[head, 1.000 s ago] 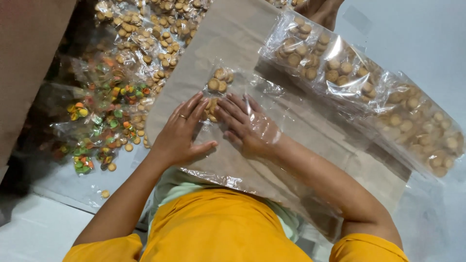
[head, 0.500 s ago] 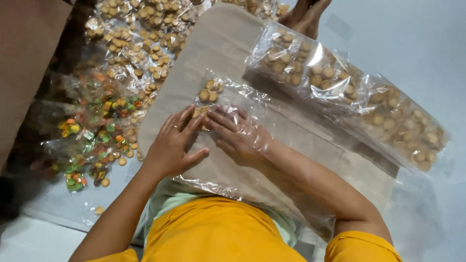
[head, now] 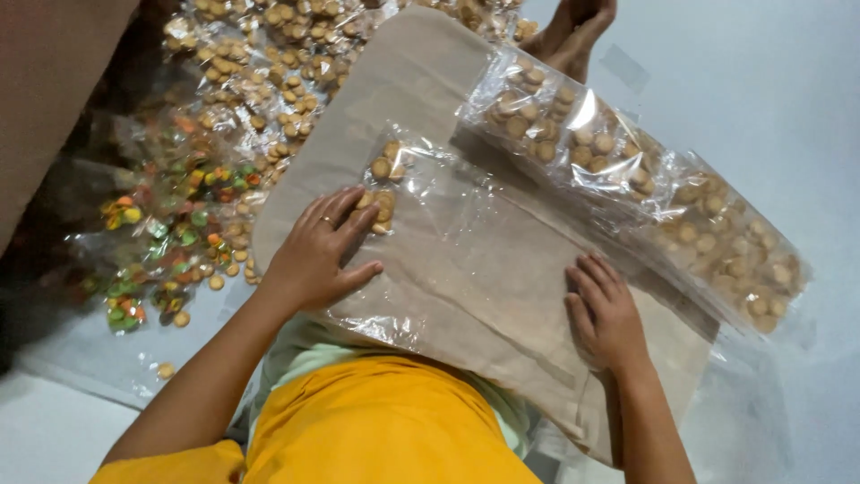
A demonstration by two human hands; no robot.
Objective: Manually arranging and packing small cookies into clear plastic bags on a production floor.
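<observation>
Clear plastic film forms the small biscuit packet [head: 387, 184], which lies on the beige board [head: 502, 269] directly under and just beyond the left hand [head: 315, 255]; its long axis runs away from the fingers [head: 358, 220] toward the far side. The left-hand fingers are flat, pressing its near end, not clenched. Compared with the earlier frame, the right hand [head: 609, 314] has left the packet and rests released on the board's right, well apart.
</observation>
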